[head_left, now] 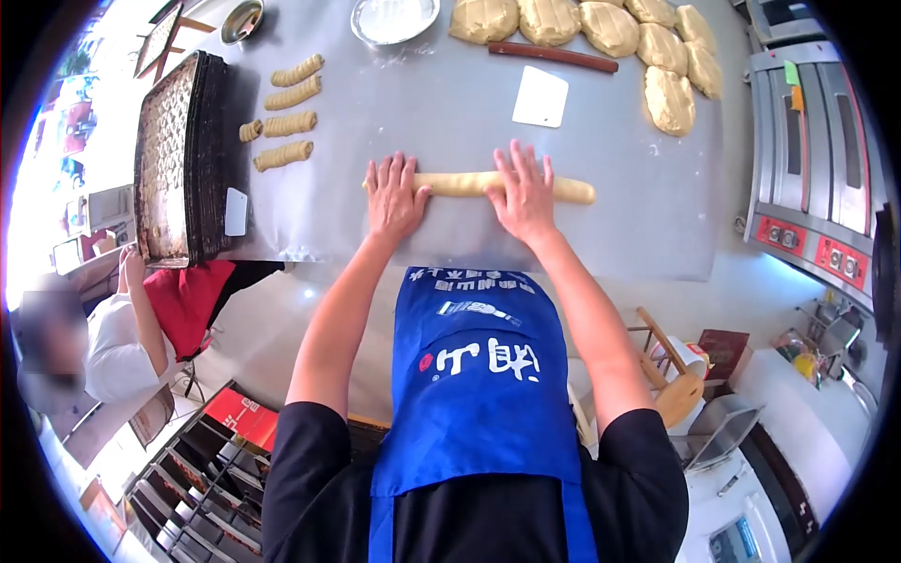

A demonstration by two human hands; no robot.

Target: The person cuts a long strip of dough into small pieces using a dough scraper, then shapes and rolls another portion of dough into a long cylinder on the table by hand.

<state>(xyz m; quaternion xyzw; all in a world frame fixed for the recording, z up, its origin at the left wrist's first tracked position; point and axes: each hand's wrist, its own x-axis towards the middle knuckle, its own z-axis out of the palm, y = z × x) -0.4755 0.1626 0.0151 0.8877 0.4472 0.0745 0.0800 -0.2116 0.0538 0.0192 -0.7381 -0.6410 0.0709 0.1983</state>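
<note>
A long pale roll of dough (455, 185) lies crosswise on the grey metal table (375, 113). My left hand (395, 199) rests flat over its left end, fingers stretched out and pointing away from me. Farther right along the roll, my right hand (522, 195) presses on it with fingers spread. The roll's right end sticks out past that hand. Beyond the right hand lies a white scraper (541, 97), and behind it a brown rolling pin (554, 57).
Large dough pieces (610, 28) sit at the back right. Several short ridged dough rolls (293, 92) lie left, near stacked baking trays (169, 159) and another white scraper (236, 212). A bowl of white powder (394, 19) stands at the back. Another person (122, 338) is at lower left; ovens (812, 150) stand right.
</note>
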